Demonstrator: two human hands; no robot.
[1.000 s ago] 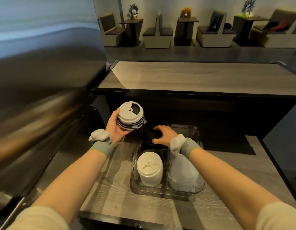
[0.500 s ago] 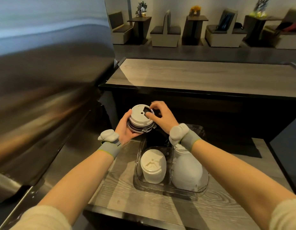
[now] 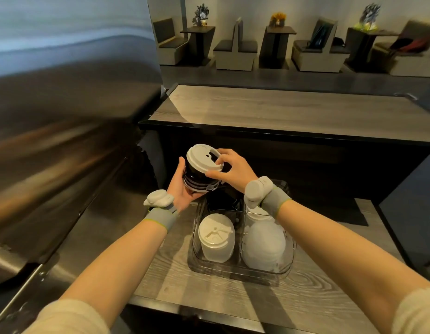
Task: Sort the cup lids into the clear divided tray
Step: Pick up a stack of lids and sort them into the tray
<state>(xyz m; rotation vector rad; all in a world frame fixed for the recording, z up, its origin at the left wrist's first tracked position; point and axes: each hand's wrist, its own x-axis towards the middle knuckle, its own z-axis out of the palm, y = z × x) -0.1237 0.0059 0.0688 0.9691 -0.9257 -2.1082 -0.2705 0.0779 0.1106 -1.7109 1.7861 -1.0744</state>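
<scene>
right hand (image 3: 233, 171) pinching white lid (image 3: 204, 157), left hand (image 3: 182, 189) apparently cradling stack (image 3: 199, 182)

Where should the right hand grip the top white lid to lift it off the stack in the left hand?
Grip the white lid by its outer rim on opposite edges, coming from above right. It sits tilted atop the dark lid stack, which the left hand cups from below left, leaving only the right edge free.

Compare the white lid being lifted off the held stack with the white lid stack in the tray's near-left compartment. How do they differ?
The lifted lid is a single piece, tilted, pinched at its rim by the right hand above the dark stack in the left hand. The near-left stack is several lids deep and rests untouched in the clear tray. Their top mouldings differ. Both are white and round.
</scene>
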